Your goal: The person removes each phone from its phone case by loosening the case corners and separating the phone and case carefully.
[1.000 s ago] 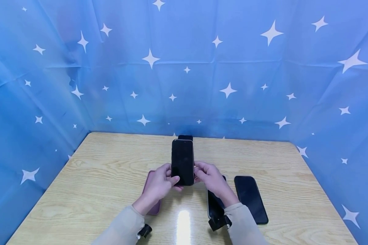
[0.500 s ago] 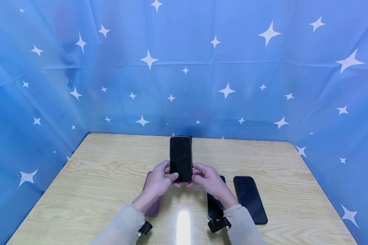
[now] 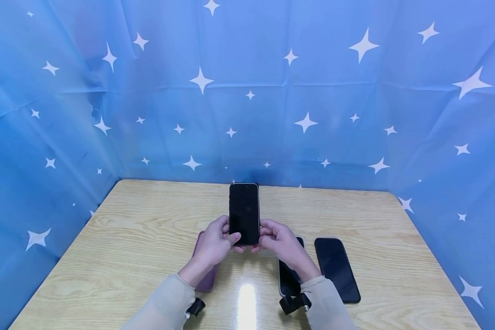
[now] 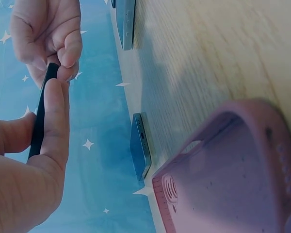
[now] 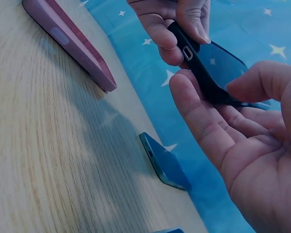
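Both hands hold a phone with a dark screen above the middle of the table. A black case with a port cutout lies round its edge; near the right thumb its rim looks bowed. My left hand pinches the lower left side, thumb on the front and fingers behind. At the lower right corner my right hand grips it, with the thumb over the screen side and fingers beneath in the right wrist view. Under the left wrist lies an empty pink phone case, its inside facing up.
Behind the held phone, another phone lies on the wooden table, mostly hidden in the head view. Two more dark phones lie at the right: one partly under the right wrist, one farther right. A starry blue curtain surrounds the table.
Since a second ago the phone has moved slightly up in the head view, covering the one behind it. The right fingers have shifted toward its bottom edge. Over the last half second little differs.
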Available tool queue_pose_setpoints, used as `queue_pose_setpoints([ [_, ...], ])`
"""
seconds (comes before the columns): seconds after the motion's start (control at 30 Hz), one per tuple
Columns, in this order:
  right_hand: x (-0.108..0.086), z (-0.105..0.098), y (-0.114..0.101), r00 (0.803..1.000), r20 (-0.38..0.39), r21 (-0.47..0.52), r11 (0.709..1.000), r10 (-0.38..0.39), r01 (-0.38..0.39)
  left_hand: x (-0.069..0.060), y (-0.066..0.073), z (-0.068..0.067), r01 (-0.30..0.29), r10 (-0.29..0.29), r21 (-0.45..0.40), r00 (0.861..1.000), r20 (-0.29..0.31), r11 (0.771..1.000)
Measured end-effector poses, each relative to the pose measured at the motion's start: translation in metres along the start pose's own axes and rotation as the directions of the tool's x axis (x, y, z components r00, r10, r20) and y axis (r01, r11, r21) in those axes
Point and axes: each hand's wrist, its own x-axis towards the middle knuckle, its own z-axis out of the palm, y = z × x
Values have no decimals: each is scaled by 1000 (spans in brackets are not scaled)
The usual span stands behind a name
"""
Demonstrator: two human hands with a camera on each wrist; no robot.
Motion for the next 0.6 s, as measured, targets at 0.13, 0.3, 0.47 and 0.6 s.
queue_pose_setpoints([
  [0.13,0,1,0,1000,-4,-3,1000,-3,3,-1,1,0,-7,7,52,1000,3,999],
  [0.3,2,4,-1,1000,-31,-6,1000,0,0,-3,4,1,-17,18,176,1000,1,984],
  [0.47,2,3,1,999,-34,15,1000,10,-9,-6,6,3,-35,34,193,999,12,981],
  [0.6,3,1,3,1000,-6,55,998,15,-14,-6,7,4,-40,38,197,999,19,980],
])
